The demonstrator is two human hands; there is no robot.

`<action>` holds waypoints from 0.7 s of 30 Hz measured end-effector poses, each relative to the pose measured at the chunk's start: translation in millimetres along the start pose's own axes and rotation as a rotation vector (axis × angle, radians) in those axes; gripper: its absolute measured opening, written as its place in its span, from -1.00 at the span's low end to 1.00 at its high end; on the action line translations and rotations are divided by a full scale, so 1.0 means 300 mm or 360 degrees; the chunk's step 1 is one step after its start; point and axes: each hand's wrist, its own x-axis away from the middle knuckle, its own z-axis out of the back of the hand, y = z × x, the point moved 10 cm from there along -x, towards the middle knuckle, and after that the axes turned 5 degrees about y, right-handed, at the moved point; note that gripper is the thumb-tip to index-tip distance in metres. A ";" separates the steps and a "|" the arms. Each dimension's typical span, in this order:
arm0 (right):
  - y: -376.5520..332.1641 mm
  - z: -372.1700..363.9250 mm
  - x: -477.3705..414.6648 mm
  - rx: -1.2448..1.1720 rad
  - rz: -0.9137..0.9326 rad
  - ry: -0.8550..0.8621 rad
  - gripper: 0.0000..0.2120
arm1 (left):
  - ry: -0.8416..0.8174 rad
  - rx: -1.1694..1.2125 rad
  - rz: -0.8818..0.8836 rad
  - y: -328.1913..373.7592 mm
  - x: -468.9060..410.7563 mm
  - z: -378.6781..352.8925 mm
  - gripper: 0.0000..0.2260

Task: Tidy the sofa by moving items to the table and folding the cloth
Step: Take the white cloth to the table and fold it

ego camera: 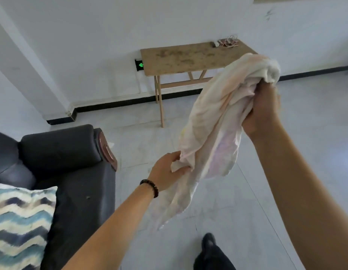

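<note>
Folding step: I hold the cloth [214,121] aloft at 1 o'clock, right hand [263,108] bunching its top, left hand [167,172] pinching an edge (table [188,57] at 12); next, find corners

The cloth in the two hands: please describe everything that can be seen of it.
The cloth is thin, soft-looking fabric, cream with faint pink, peach and lilac tints. It is crumpled and unfolded, hanging in the air above the floor, in front of the wooden table. The right hand bunches its upper end in a closed grip, held high. The left hand pinches a lower edge. Loose folds hang below both hands, touching nothing else.
</note>
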 end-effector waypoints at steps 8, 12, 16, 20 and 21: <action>0.021 0.289 -0.652 0.0077 -0.0050 0.0295 -0.79 | 0.0234 0.0003 0.0294 -0.006 -0.676 -0.158 -0.78; -0.080 0.450 -0.981 0.0916 0.0164 0.0545 -0.78 | 0.0561 -0.0230 0.0105 0.106 -0.986 0.082 -0.83; -0.019 0.455 -1.252 0.1293 0.0110 0.0465 -0.67 | 0.0781 -0.0215 -0.0170 0.328 -1.230 0.264 -0.85; 0.112 0.280 -1.386 0.1979 0.0335 -0.0030 -0.05 | 0.0882 -0.0185 -0.0498 0.572 -1.435 0.311 -0.86; 0.157 0.199 -1.398 0.2066 0.0438 -0.0301 0.02 | 0.0878 -0.0194 -0.0607 0.636 -1.483 0.305 -0.85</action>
